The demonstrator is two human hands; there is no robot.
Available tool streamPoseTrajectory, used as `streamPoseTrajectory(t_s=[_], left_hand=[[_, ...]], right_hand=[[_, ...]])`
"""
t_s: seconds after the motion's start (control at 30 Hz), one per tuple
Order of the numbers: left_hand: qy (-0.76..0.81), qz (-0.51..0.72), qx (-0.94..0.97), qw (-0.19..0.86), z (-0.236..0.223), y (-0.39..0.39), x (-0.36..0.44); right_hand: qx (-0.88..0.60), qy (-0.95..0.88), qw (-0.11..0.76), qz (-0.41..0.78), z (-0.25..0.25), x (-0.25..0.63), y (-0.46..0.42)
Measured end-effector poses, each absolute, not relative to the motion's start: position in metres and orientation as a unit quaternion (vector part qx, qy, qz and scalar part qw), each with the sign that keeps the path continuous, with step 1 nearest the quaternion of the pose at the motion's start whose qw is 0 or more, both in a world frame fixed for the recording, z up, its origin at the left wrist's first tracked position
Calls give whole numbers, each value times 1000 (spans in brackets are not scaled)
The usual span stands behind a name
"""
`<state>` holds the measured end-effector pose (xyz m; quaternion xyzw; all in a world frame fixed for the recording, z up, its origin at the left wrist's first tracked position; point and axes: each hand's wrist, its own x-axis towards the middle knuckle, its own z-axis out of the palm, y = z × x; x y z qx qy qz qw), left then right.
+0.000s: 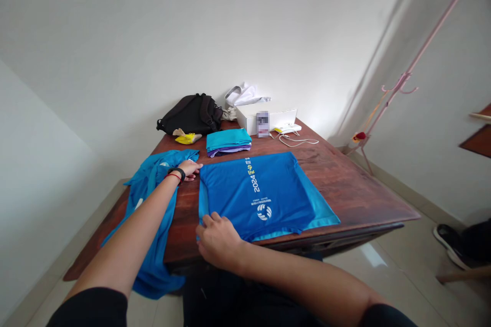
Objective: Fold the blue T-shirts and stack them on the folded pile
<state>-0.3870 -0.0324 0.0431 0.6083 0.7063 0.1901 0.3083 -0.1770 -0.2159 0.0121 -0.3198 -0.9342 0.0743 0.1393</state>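
A blue T-shirt (264, 194) with white and yellow print lies spread flat on the wooden table (353, 189). My left hand (190, 169), with a black band and red string at the wrist, pinches the shirt's far left corner. My right hand (218, 237) grips the near left corner at the table's front edge, fingers curled on the cloth. Both hands hold the shirt's left side.
A loose pile of blue shirts (153, 204) hangs over the table's left edge. Folded teal and purple clothes (228, 141), a black backpack (191, 113), a yellow item (186, 138), a white box (268, 118) and a charger cable (293, 138) sit behind. A pink coat rack (406, 79) stands right.
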Motion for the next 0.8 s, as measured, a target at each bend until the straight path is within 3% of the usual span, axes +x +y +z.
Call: streamPoseTrajectory(t_s=[0.23,0.43,0.63,0.8], left_hand=[[751,135,557,328,51,-111,-379],[724,74,576,371,32,-237,-357],[793,156,515,285,7,-286,-317],[813,199,457,302,-10,-288,-306]], right_hand=[[-318,-927,134,150,30,-164,-199],[-385,-903,76,177,71,-187,-109],[-459,-865,-9,201,82,-244,-27],[-476,-853,-52,207,68,-268,-14]])
